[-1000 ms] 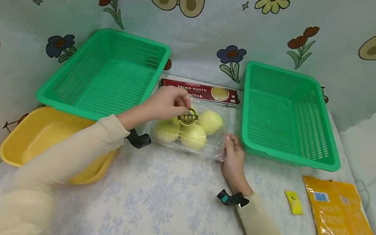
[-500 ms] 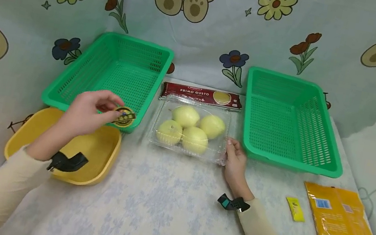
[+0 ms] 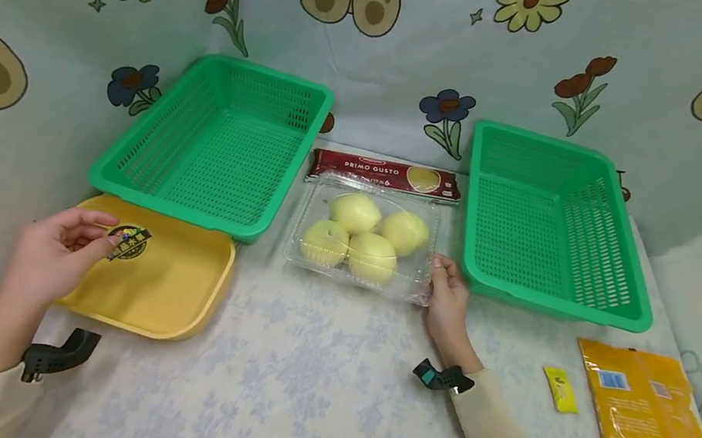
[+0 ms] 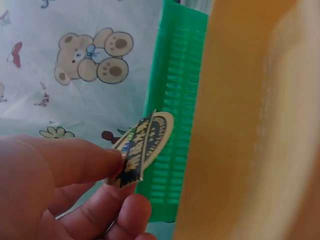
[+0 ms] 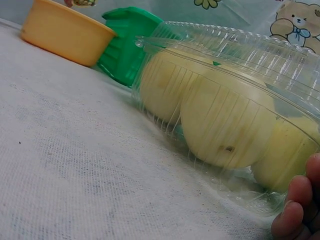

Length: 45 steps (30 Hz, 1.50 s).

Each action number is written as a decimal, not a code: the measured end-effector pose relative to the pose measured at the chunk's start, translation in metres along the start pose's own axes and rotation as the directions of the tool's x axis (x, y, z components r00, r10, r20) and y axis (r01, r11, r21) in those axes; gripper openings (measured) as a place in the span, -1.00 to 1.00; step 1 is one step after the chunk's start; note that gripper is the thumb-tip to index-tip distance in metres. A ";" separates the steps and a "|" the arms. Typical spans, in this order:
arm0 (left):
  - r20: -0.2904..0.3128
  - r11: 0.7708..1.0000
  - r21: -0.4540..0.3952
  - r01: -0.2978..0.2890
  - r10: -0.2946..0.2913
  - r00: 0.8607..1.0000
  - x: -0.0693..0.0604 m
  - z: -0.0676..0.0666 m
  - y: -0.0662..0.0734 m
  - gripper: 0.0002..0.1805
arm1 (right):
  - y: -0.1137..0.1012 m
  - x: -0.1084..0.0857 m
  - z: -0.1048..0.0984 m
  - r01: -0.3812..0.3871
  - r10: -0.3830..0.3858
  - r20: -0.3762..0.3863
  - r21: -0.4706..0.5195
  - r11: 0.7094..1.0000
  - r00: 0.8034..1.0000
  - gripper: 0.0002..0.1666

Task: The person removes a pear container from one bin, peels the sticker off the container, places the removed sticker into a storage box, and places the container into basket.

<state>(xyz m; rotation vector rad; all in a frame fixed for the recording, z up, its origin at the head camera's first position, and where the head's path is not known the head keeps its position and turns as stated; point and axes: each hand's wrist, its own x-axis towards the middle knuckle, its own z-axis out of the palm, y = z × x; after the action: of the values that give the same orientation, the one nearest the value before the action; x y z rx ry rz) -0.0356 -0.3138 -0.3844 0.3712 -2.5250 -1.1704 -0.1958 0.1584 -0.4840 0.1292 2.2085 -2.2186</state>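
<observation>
Over the yellow basin (image 3: 161,295), my left hand (image 3: 59,250) pinches a round black-and-gold sticker (image 3: 130,243) between thumb and finger. In the left wrist view the sticker (image 4: 145,142) bears printed characters and tilts beyond the fingertips. A clear plastic fruit box (image 3: 414,281) with a lid on it sits mid-table, holding several pale yellow-green round fruits (image 3: 372,257). My right hand (image 3: 448,307) holds its near right edge. In the right wrist view, curled fingers (image 5: 290,220) touch the box's lower corner.
Green baskets stand at the back left (image 3: 228,158) and back right (image 3: 520,217). A red Primo Gusto packet (image 3: 387,175) lies behind the box. At right are a small yellow sachet (image 3: 561,389) and an orange bag (image 3: 658,437). A patterned cloth hangs behind.
My left hand has peeled the sticker off the box's lid and carried it leftward, past the left green basket to over the yellow basin. My right hand stays at the box's edge.
</observation>
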 end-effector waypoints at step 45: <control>0.005 0.895 -0.278 -0.348 0.364 0.931 -0.060 0.122 0.084 -0.40 | -0.001 -0.001 0.003 0.014 -0.015 0.013 0.048 0.999 1.000 -0.75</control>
<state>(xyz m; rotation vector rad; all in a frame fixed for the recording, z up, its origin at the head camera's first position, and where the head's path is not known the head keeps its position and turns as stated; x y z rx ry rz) -0.0378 -0.1554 -0.4044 -0.1924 -2.2972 -1.3633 -0.1953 0.1558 -0.4833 0.0993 2.1574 -2.2739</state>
